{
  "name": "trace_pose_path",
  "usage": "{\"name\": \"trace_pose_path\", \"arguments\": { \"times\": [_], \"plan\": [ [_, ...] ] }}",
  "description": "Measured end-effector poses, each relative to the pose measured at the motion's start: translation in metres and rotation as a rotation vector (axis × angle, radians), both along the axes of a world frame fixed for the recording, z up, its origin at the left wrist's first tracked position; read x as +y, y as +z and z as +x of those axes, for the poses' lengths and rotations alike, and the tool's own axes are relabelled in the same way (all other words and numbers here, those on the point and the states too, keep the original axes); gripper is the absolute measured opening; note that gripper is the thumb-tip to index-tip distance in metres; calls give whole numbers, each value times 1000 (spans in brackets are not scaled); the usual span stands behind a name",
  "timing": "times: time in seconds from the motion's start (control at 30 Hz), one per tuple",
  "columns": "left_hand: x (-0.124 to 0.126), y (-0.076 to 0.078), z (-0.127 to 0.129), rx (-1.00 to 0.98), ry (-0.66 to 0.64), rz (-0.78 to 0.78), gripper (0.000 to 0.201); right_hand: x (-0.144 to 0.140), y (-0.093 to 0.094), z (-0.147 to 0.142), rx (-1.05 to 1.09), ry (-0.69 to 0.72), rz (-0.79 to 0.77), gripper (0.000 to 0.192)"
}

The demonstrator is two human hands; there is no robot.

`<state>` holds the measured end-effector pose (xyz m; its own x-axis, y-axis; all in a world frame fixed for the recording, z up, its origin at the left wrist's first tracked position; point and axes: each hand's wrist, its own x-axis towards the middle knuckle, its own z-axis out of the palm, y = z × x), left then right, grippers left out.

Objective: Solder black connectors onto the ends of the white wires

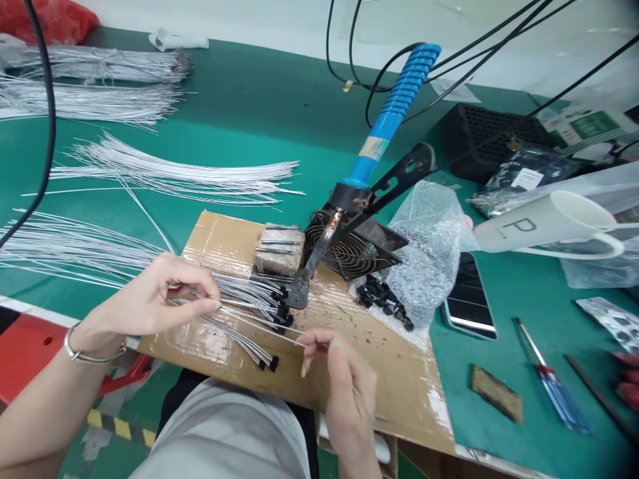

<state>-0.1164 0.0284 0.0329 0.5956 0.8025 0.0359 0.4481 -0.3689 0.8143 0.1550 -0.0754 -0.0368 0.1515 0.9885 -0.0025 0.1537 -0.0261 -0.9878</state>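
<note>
One wire (pixel 279 335), perhaps two lying close, runs between my hands over the cardboard (pixel 399 392). My left hand (pixel 174 296) has a closed grip, thumb and finger pinched near the strand. My right hand (pixel 347 382) is curled loosely round it, fingers nearly together, and a thin length shows beyond my palm. I take the step in hand to be singling out and guiding this strand; the next move, I judge, calls for a light pinch and a steady line, well clear of the metal bit. Just beyond my left hand lies one heap of black-tipped wires (pixel 249 293), too tangled to count, with one smaller bunch (pixel 239 339) nearer me showing about two tips. Past these I count one block (pixel 279 261) with about three rods on top, one blue tool (pixel 374 146) and one fan guard (pixel 334 246). To the right are one pile of caps (pixel 382 299), too many to number, on one sheet of bubble wrap (pixel 424 233); then, on the table (pixel 319 143), one phone (pixel 469 296), one mug (pixel 544 223), one screwdriver (pixel 556 386) and one brown slab (pixel 496 392). Leftward I count four bundles (pixel 190 174) of white strands.
</note>
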Motion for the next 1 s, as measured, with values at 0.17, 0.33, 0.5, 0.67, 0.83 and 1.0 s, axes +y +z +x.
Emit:
{"name": "trace_pose_path", "arguments": {
  "times": [0.17, 0.33, 0.5, 0.67, 0.83, 1.0],
  "plan": [
    [1, -5, 2, -52, -8, -148, 20, 6, -2, -2, 89, 143, 4, 28],
    [1, -11, -2, -31, -35, -216, 20, 10, 5, -5, 167, 96, -55, 31],
    [2, -13, -2, -24, -52, -252, 20, 13, 5, 0, 106, 155, 43, 26],
    [1, -13, 4, 48, -49, -246, 22, 12, 1, 3, 125, 186, 78, 25],
    [23, -16, -32, 388, 230, 237, 51, 7, -1, 12, 181, 30, 33, 24],
    [49, -2, -108, 742, 596, 668, 56, 10, -17, 28, 148, 111, 97, 23]
  ]
}}
